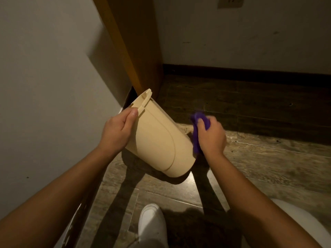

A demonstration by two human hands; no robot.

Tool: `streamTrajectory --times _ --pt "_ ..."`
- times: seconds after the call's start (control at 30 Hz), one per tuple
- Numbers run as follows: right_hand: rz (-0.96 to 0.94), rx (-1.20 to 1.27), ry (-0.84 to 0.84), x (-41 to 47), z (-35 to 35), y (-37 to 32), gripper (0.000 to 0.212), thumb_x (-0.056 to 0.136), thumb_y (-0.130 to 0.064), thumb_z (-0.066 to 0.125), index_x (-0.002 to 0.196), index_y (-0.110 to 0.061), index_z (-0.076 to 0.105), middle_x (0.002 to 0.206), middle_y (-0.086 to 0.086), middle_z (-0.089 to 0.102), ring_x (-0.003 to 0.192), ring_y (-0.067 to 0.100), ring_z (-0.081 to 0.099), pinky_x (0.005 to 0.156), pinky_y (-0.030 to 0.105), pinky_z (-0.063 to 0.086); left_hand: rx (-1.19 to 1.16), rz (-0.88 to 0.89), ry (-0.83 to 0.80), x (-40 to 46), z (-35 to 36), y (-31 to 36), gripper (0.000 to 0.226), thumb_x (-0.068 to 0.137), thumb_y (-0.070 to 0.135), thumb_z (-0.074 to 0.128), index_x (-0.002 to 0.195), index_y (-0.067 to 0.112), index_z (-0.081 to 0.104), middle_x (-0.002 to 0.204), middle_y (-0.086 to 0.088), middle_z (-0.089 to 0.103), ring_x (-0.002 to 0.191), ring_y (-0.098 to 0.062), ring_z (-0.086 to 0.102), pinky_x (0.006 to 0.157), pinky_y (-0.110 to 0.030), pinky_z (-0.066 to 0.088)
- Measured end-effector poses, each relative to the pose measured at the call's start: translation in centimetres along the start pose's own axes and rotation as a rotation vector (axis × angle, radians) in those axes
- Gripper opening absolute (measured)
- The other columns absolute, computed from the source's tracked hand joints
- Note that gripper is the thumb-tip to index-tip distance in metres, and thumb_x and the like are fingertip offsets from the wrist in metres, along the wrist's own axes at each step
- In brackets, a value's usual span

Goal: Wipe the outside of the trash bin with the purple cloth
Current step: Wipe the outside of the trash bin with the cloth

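One trash bin [159, 138] sits at the centre of the view, held off the wooden floor [259, 158] and tilted, its open rim toward 11 o'clock and its base toward 5 o'clock. It is cream-coloured plastic, smooth and tapered, with a notched, flanged rim and a curved moulded line running down its side. The left hand [117, 132], at 9 o'clock of the bin, grips it near the rim, thumb lying along the outer wall and fingers wrapped out of sight behind it. There is one purple cloth [198, 131], bunched at 3 o'clock of the bin; the right hand [212, 136] is closed around it, with the cloth's lower end touching the bin's side near the base. At 6 o'clock, one white shoe [152, 224] stands on the floor. A white wall [44, 86] fills 9 o'clock.
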State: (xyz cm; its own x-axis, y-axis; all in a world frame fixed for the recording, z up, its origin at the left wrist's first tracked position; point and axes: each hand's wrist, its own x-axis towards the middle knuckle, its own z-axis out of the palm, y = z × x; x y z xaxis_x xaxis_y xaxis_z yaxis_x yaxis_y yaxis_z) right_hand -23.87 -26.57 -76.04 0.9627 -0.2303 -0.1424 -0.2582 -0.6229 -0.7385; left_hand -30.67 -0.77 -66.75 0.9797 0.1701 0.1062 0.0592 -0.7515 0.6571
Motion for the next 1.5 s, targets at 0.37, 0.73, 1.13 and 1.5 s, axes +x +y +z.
streamTrajectory --times 0.37,0.73,1.13,1.5 --pt "-0.31 0.354 -0.08 -5.3 1.9 -9.6 0.025 0.09 -0.03 0.071 0.111 -0.027 0.058 0.115 -0.005 0.054 0.091 0.012 0.058 0.07 0.022 0.048 0.081 -0.022 0.0 1.5 0.9 0.6 0.042 0.104 0.049 0.036 0.09 0.022 0.065 0.086 -0.001 0.066 0.081 -0.018 0.062 0.065 -0.029 0.044" --pt "-0.186 -0.011 0.081 -7.8 3.7 -0.4 0.039 0.086 -0.028 0.069 0.124 -0.029 0.062 0.123 0.005 0.054 0.106 0.024 0.058 0.074 0.036 0.052 0.052 -0.126 0.097 3.6 1.0 0.3 0.051 0.104 0.053 0.034 0.082 0.022 0.067 0.076 0.002 0.062 0.072 -0.01 0.055 0.06 -0.025 0.039" --pt "-0.192 0.018 0.006 -11.9 4.6 0.5 0.033 0.086 -0.031 0.07 0.117 -0.029 0.063 0.12 0.0 0.052 0.1 0.017 0.055 0.073 0.029 0.051 0.013 -0.286 0.134 5.2 0.5 0.7 0.065 0.103 0.056 0.035 0.083 0.004 0.07 0.082 -0.018 0.066 0.079 -0.032 0.062 0.076 -0.046 0.052" --pt "0.087 -0.186 -0.27 -13.7 1.5 2.8 0.025 0.094 -0.044 0.06 0.115 -0.032 0.064 0.115 -0.002 0.059 0.094 0.016 0.062 0.084 0.036 0.057 -0.088 -0.458 0.154 5.4 0.2 0.9 0.054 0.099 0.057 0.044 0.071 0.016 0.064 0.077 -0.003 0.062 0.075 -0.02 0.059 0.072 -0.038 0.047"
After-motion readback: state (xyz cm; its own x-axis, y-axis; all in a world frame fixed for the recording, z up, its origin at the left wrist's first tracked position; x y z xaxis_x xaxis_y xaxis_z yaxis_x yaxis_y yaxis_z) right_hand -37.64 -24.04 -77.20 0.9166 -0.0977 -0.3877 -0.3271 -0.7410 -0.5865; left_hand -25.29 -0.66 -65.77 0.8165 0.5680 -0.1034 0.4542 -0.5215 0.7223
